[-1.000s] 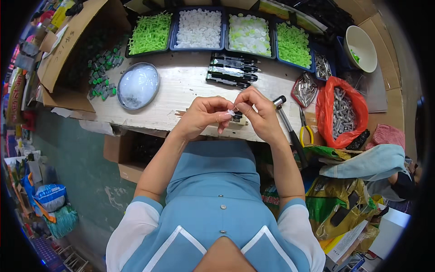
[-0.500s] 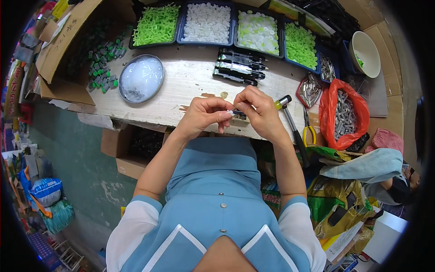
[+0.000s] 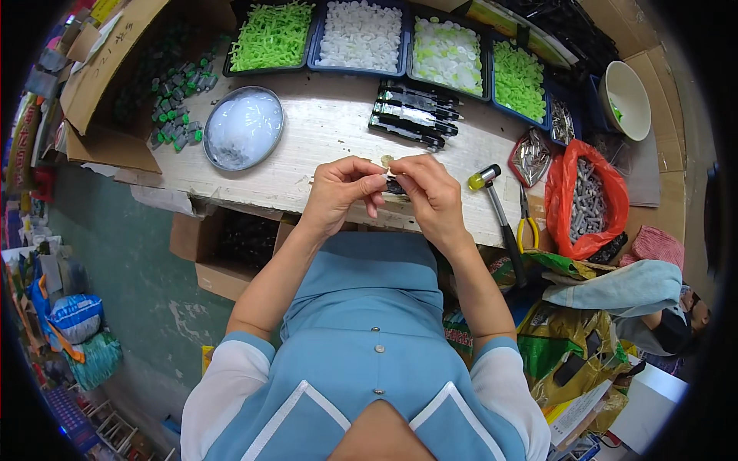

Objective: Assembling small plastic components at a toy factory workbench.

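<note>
The right hand has drawn inward to the left hand, so the hammer, its yellow end previously partly covered, now lies clear to their right. Between the fingertips, the small white piece shows less than before.

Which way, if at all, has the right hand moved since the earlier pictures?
Yes: the right hand is further left relative to the hammer on the table, whose head it partly hid and now leaves uncovered.
</note>
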Motion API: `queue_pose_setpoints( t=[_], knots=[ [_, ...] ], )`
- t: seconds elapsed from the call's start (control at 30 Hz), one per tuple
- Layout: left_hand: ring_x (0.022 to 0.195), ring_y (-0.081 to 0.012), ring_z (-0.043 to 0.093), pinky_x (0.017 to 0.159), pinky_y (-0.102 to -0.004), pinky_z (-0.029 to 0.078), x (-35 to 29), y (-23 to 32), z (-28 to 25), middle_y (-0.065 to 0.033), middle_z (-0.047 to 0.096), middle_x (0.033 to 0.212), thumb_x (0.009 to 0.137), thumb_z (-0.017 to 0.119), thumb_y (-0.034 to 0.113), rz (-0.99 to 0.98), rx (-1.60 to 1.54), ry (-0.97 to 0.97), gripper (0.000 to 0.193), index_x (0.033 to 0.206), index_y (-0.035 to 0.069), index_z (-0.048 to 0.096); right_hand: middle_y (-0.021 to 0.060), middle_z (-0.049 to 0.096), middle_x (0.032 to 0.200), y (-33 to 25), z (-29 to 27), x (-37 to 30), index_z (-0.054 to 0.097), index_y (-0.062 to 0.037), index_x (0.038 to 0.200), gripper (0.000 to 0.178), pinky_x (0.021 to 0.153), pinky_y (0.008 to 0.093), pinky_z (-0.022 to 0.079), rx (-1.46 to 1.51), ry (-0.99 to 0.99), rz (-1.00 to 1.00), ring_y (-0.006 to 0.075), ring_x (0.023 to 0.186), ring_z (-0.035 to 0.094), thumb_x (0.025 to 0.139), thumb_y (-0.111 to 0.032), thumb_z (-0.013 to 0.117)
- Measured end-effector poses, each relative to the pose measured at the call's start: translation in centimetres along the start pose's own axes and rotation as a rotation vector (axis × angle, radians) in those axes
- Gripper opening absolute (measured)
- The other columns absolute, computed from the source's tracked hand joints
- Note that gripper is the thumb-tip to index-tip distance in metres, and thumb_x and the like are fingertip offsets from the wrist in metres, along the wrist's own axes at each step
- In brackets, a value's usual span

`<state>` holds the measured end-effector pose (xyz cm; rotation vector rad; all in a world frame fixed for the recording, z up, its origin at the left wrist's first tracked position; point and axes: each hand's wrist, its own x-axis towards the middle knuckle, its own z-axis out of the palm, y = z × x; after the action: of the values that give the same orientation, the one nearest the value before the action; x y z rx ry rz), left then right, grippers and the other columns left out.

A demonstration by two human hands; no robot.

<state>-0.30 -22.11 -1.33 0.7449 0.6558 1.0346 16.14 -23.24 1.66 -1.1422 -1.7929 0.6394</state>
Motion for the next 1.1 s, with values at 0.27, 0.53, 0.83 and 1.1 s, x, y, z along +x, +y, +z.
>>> queue_pose_setpoints(
  t=[0.27, 0.53, 0.83, 1.1],
  knots=[
    [0.063, -0.0115, 0.058, 0.049, -0.0205, 0.048, 0.0, 0.4, 0.5, -0.0053, 0.061, 0.078, 0.08, 0.064, 0.007, 0.075, 0.234, 0.071, 0.012, 0.09, 0.0, 0.064, 0.0031, 0.059, 0.078, 0.6, -0.1, -0.4, 0.062, -0.006, 0.081, 0.011, 0.064, 0.0303, 0.035, -0.24, 0.047, -0.163, 0.0185, 0.072, 0.054, 0.071, -0.004, 0.064],
    [0.097, -0.0208, 0.045, 0.083, -0.0339, 0.032, 0.9, 0.7, -1.6, -0.0032, 0.055, 0.099, 0.063, 0.073, 0.013, 0.545, 1.345, -0.051, 0.032, 0.094, 0.009, 0.065, 0.0002, 0.052, 0.074, 3.0, 0.8, -1.3, 0.061, -0.0104, 0.08, 0.01, 0.068, 0.0328, 0.032, -0.478, -0.145, -0.184, 0.0178, 0.075, 0.049, 0.07, -0.008, 0.064],
    [0.098, -0.0216, 0.043, 0.084, -0.035, 0.03, 1.5, 0.1, -1.6, -0.0024, 0.053, 0.094, 0.062, 0.069, 0.012, 0.406, 1.368, -0.117, 0.027, 0.088, 0.01, 0.063, -0.0003, 0.051, 0.075, 2.3, 0.1, -0.6, 0.063, -0.0119, 0.081, 0.011, 0.069, 0.0341, 0.03, -0.443, -0.28, -0.126, 0.0174, 0.077, 0.047, 0.071, -0.009, 0.063],
    [0.09, -0.0235, 0.044, 0.079, -0.0366, 0.03, 2.6, 2.2, 0.5, -0.0054, 0.051, 0.088, 0.064, 0.065, 0.014, 0.391, 1.666, -0.323, 0.017, 0.08, 0.009, 0.059, 0.0017, 0.054, 0.076, 3.7, -3.9, -0.8, 0.063, -0.0087, 0.085, 0.011, 0.069, 0.0325, 0.03, -0.378, -0.115, -0.049, 0.0187, 0.078, 0.051, 0.074, -0.007, 0.062]
  ],
)
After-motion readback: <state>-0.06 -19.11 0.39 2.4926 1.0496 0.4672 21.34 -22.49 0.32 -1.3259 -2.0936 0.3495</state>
